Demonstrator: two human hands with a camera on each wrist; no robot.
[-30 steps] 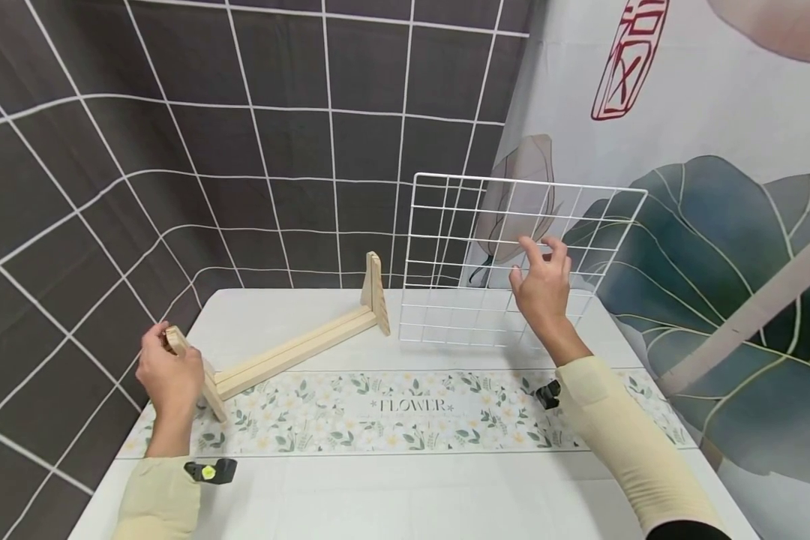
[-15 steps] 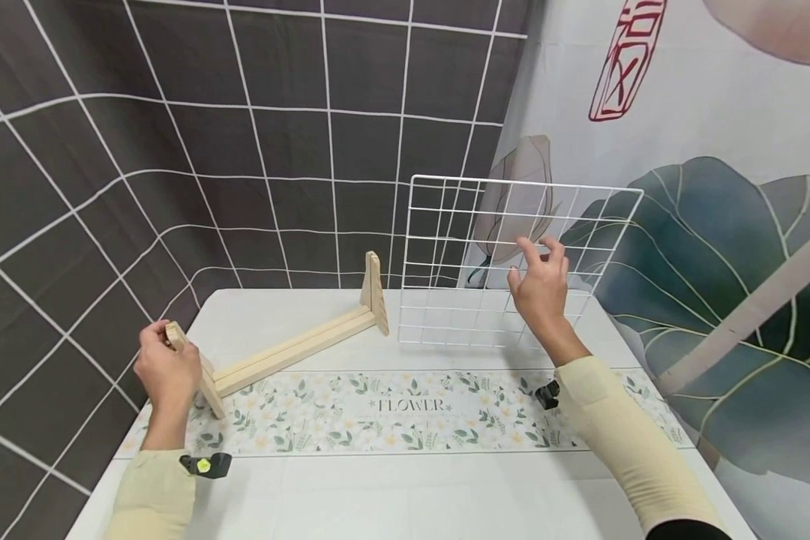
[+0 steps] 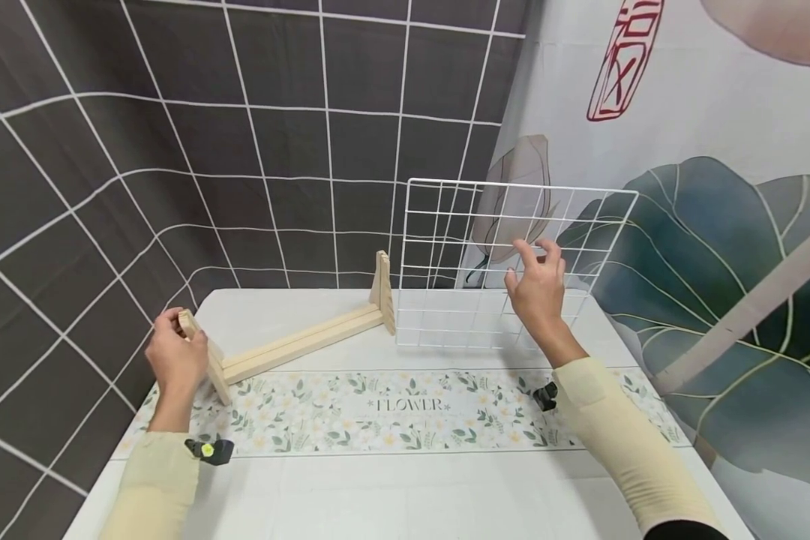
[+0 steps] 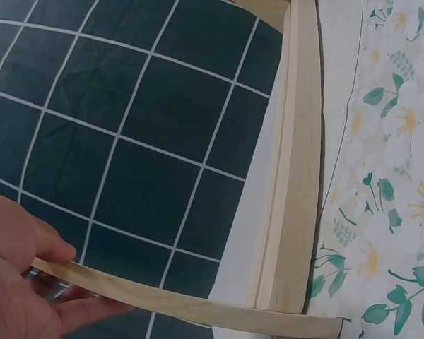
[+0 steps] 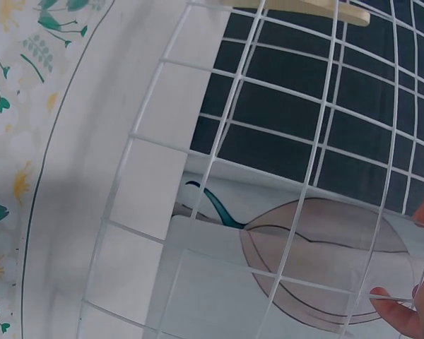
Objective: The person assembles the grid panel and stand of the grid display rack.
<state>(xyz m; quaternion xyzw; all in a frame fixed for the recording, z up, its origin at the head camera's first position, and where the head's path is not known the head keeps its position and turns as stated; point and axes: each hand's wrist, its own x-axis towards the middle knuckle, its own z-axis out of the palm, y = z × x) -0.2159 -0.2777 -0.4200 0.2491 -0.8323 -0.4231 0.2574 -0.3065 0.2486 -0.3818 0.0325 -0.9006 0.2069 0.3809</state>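
Observation:
My left hand (image 3: 178,360) grips the near upright of a pale wooden stand (image 3: 304,345), a long slotted bar with a tapered upright at each end. In the left wrist view, the thumb lies on one side of that upright (image 4: 162,300) and the fingers on the other. My right hand (image 3: 541,289) holds a white wire grid panel (image 3: 523,185) by its inner wires, right of the stand. The panel stands steeply, its lower edge close over the table. In the right wrist view, a thumb and fingertips (image 5: 396,311) bend around the wires near the right edge.
The white table (image 3: 405,495) carries a floral strip with the word FLOWER (image 3: 408,405) across it. A dark gridded cloth (image 3: 277,142) hangs behind and to the left. A white cloth with painted leaves (image 3: 702,225) hangs at the right.
My left hand has shifted the wooden stand a little right and away, bringing its far upright close to the panel. The wire grid panel's top edge has dropped slightly and moved left.

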